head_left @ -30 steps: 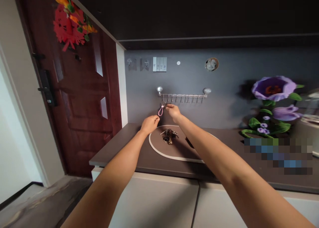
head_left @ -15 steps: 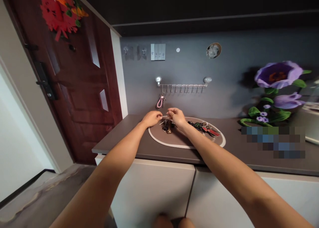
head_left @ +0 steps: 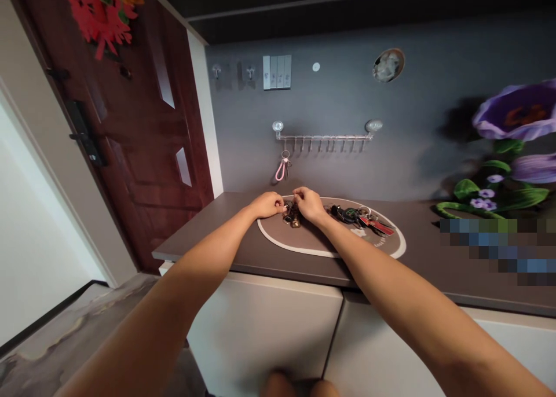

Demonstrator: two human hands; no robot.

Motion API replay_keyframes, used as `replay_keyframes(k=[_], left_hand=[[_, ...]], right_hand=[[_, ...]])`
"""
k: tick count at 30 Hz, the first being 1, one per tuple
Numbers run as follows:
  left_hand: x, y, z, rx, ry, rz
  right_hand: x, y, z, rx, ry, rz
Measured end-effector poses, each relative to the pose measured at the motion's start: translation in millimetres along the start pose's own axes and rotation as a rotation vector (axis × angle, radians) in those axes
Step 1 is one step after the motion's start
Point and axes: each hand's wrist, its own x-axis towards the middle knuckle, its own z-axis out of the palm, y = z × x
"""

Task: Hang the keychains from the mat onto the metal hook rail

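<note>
Keys (head_left: 296,217) are lying on the mat (head_left: 282,243), between left hand (head_left: 267,205) and right hand (head_left: 310,205). Both hands are curling their fingers nearly closed at the keys (what they are gripping, if anything, is not showing), seemingly to handle them from 2 sides. Other keys (head_left: 350,215) are lying farther right. Above, a pink strap (head_left: 280,171) is hanging off the rack (head_left: 325,137), apparently by its ring (head_left: 285,154).

keys (head_left: 296,219) on mat (head_left: 304,239) (rack (head_left: 325,137) behind)
</note>
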Motion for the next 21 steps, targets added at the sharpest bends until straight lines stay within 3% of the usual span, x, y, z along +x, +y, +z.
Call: replay_keyframes(k=[9, 21], left_hand=[[4.2, -7.7, 4.0, 0.064, 0.001, 0.039], [4.4, -3.6, -4.8, -0.046, 0.226, -0.06]], right_hand=[[2.9, 1.7, -0.5, -0.037, 0.02, 0.002], [3.1, -0.4, -2.2, -0.001, 0.033, 0.021]])
